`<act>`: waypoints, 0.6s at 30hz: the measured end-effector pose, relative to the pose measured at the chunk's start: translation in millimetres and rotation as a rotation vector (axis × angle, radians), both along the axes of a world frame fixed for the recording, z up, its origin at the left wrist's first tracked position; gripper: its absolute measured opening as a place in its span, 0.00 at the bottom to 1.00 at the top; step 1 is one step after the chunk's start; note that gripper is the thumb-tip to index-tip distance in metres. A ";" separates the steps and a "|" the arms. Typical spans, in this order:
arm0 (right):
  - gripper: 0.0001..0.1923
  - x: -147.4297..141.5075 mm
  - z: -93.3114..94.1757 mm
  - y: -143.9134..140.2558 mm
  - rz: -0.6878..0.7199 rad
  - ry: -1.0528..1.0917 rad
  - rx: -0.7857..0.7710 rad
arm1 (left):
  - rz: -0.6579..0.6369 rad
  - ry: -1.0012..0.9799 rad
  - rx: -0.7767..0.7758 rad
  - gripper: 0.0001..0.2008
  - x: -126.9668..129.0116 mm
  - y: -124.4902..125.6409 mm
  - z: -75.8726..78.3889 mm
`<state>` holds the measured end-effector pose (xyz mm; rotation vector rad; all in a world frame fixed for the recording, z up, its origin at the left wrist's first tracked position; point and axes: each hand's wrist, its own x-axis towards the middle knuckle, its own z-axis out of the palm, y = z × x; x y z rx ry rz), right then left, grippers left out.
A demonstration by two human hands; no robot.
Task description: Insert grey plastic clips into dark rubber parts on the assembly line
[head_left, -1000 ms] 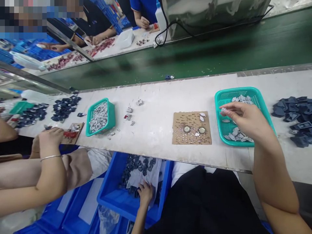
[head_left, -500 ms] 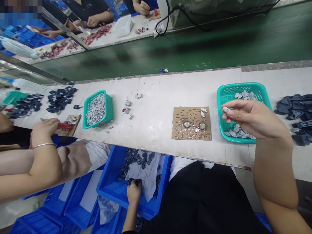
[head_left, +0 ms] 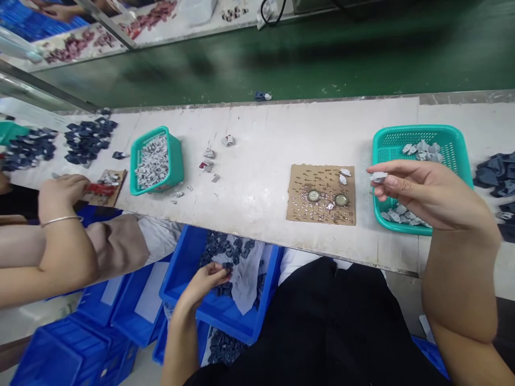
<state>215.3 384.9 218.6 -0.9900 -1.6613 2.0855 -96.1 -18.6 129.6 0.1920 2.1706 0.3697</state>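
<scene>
My right hand (head_left: 426, 190) pinches a small light-grey plastic piece (head_left: 379, 177) between thumb and fingers, over the left side of a green basket (head_left: 462, 155). Loose grey pieces (head_left: 402, 215) lie in that basket. Lower down, my left hand (head_left: 207, 279) grips a small dark-blue plastic part (head_left: 227, 266) above a blue crate (head_left: 245, 335). The crate holds many dark parts and white paper. Between the hands, on the bench, lies a cardboard square (head_left: 295, 209) with many small metal screws, two round metal caps (head_left: 341, 200) and two grey pieces (head_left: 345, 172).
A second green basket (head_left: 176, 161) of grey pieces stands left on the bench (head_left: 257, 177). Beyond it are dark-part piles (head_left: 86, 139). A co-worker's arm (head_left: 64, 236) reaches in at left. More blue crates (head_left: 56, 348) stand below. Dark parts (head_left: 499, 174) lie at the far right.
My left hand has risen and shifted left from inside the crate, with a dark part at its fingertips. My right hand still holds the grey piece near the basket. The view has tilted down.
</scene>
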 end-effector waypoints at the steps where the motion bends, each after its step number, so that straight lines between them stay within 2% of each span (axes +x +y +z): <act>1: 0.20 -1.5 -0.5 -1.5 0.007 -0.017 0.031 | 0.040 -0.089 0.110 0.23 -0.5 10.1 12.7; 4: 0.17 -8.4 -6.2 -9.1 -0.012 -0.098 0.227 | 0.028 -0.308 0.383 0.27 -0.5 50.0 52.0; 7: 0.11 -16.7 -19.0 -17.5 -0.061 -0.168 0.478 | -0.082 -0.446 0.604 0.30 2.7 103.8 72.4; 10: 0.06 -22.8 -34.2 -20.9 0.027 -0.233 0.766 | -0.181 -0.506 0.885 0.30 11.7 169.8 68.9; 13: 0.09 -24.7 -46.3 -20.2 0.161 -0.301 1.085 | -0.198 -0.491 1.175 0.28 25.7 240.7 57.0; 16: 0.12 -23.7 -53.1 -20.8 0.238 -0.363 1.278 | -0.129 -0.578 1.245 0.25 39.8 298.7 46.1; 18: 0.13 -23.2 -54.8 -22.8 0.283 -0.415 1.361 | -0.068 -0.669 1.224 0.26 47.1 321.5 37.6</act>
